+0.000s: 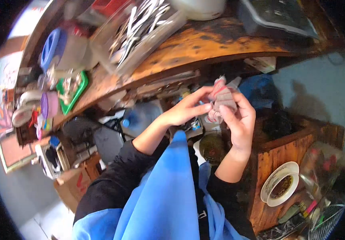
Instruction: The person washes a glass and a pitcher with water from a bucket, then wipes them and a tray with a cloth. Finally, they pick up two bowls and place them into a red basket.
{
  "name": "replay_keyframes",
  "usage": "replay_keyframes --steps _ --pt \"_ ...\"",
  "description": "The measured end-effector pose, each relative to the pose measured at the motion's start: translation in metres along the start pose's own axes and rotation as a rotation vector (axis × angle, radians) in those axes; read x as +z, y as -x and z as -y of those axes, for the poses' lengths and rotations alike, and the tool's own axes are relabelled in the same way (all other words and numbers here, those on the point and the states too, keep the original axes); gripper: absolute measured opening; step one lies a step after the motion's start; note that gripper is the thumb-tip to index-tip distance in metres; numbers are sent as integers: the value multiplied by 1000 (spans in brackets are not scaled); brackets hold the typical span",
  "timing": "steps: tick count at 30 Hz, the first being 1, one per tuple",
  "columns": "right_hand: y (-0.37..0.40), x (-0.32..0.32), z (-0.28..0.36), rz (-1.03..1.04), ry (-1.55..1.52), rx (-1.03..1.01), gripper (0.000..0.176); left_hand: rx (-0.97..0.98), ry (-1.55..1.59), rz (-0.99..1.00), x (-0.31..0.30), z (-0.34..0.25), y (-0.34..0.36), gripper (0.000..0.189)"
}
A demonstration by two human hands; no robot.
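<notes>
Between my two hands, in front of the wooden shelf's edge, is a small crumpled bundle (223, 98), greyish with red stripes, like a bag or cloth. My left hand (189, 109) pinches its left side with thumb and fingers. My right hand (240, 116) wraps round its right side, the thumb lying across the front. The top of the bundle sticks up above my fingers, twisted. What is inside it cannot be made out.
A wooden shelf (172, 58) crosses ahead, bearing a cutlery bin (120, 70), a green tray (75, 98) and a blue-lidded container (52, 48). At the right, a bowl (286, 198) with dark contents rests on a plate on a wooden cabinet (278, 154). A cardboard box (70, 188) stands lower left.
</notes>
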State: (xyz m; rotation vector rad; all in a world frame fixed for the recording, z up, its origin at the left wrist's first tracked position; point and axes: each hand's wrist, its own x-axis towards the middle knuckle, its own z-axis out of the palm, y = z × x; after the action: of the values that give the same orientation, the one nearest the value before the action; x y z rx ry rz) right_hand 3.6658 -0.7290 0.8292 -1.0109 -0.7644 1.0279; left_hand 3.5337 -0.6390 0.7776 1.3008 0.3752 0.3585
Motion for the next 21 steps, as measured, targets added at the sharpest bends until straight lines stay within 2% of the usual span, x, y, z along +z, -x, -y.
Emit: replay_keyframes --steps 2,4,5,6,7,8,10,12,13,14,15,16,17,18,19,20,21 --pt "5 11 -11 117 34 192 23 -163 -30 -141 -12 19 46 36" --pt "10 24 -30 182 191 261 36 -206 30 -343 -22 26 89 21" --pt "12 29 -33 265 321 457 46 -86 82 -481 -20 29 105 14" --pt "13 34 -38 379 330 577 53 3 -15 -599 -21 26 118 11" --pt "15 37 -47 524 416 583 57 35 -28 -626 -22 25 133 11" --pt "17 42 -57 667 504 574 61 72 -44 -646 -23 23 147 12" --pt "19 58 -72 817 576 556 64 -70 51 -707 -14 11 175 13" --pt "25 81 -82 941 646 529 68 -142 -82 -736 -5 3 196 14" --pt "29 98 -85 893 687 268 67 -31 37 -788 5 -3 200 18" --pt "33 115 -86 834 716 6 67 -32 -113 -776 1 6 214 18" --pt "37 131 -85 840 614 49 64 -47 -126 -770 4 -2 221 18" --pt "41 142 -92 888 538 -64 57 -60 -139 -762 5 -11 227 17" --pt "45 152 -96 967 485 34 52 -51 -142 -784 2 -21 236 17" --pt "50 162 -100 1040 436 136 48 -117 -382 -710 -3 -30 248 16" --pt "59 175 -106 944 405 57 36 -187 -619 -625 -7 -35 261 16" --pt "67 187 -108 953 409 55 36 -182 -617 -634 -11 -35 276 16" --pt "76 198 -109 954 540 68 31 -212 -534 -670 -14 -35 290 17"
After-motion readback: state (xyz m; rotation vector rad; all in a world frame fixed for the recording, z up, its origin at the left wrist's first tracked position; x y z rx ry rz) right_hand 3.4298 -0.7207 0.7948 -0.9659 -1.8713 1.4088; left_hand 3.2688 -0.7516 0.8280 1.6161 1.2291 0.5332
